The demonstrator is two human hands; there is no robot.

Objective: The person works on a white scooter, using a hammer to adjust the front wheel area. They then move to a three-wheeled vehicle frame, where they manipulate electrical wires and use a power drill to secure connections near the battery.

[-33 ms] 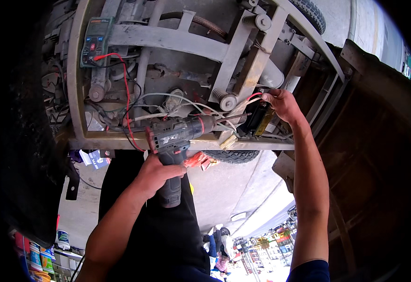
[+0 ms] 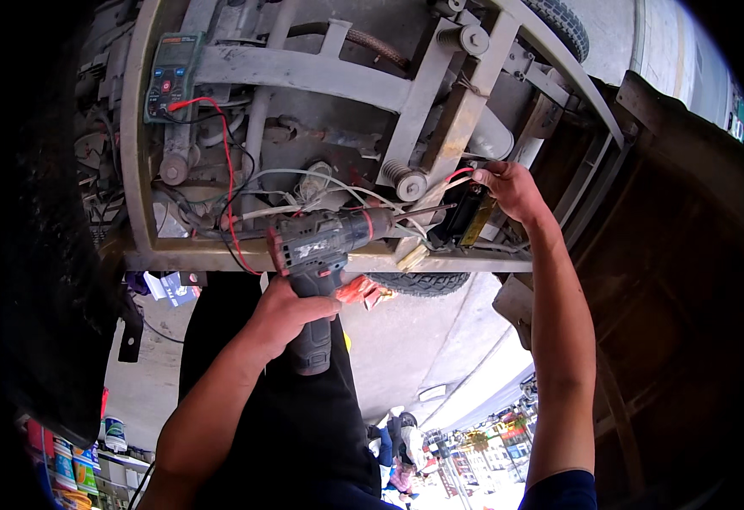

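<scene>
The drill is in the left hand, over the near edge of the frame. This hand is wrapped around the handle, below the body. I judge the drill rather heavy and stiff, with a hard shell, so the handle is the good place to hold; the thin bit would be a poor one. The body's long axis goes left to right, rising slightly; the bit points right, toward the right hand, and the handle points down. The right hand pinches the red wire, which seems light and flexible and runs left and downward from the fingertips.
</scene>
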